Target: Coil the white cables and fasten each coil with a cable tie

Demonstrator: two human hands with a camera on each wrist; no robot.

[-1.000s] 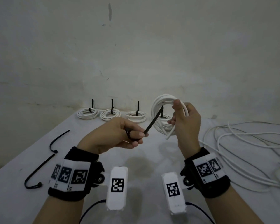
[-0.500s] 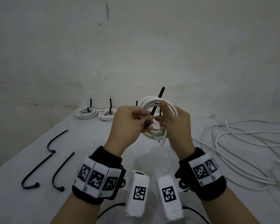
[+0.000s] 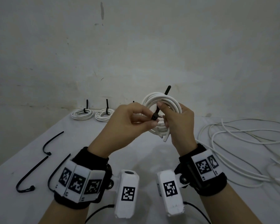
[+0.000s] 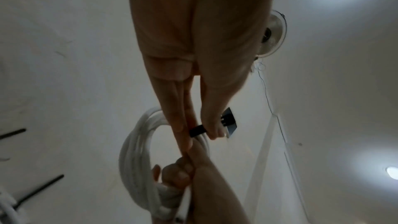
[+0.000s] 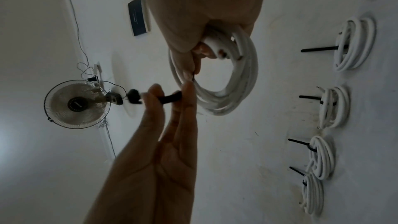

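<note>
My right hand grips a coil of white cable upright above the table, fingers curled round its strands; the coil hangs below the palm in the right wrist view. A black cable tie passes through the coil, its tip sticking up behind it. My left hand pinches the tie's head end between thumb and fingers, right beside the right thumb. The left wrist view shows the tie held in the fingertips against the coil.
Several finished coils with black ties lie along the far table edge by the wall. Three loose black ties lie at left. A tangle of loose white cable spreads over the right side. A wall fan hangs behind.
My left hand has moved right and up with the tie to the coil. The tie, before slanting between the hands, now runs through the coil with its tip above it.
</note>
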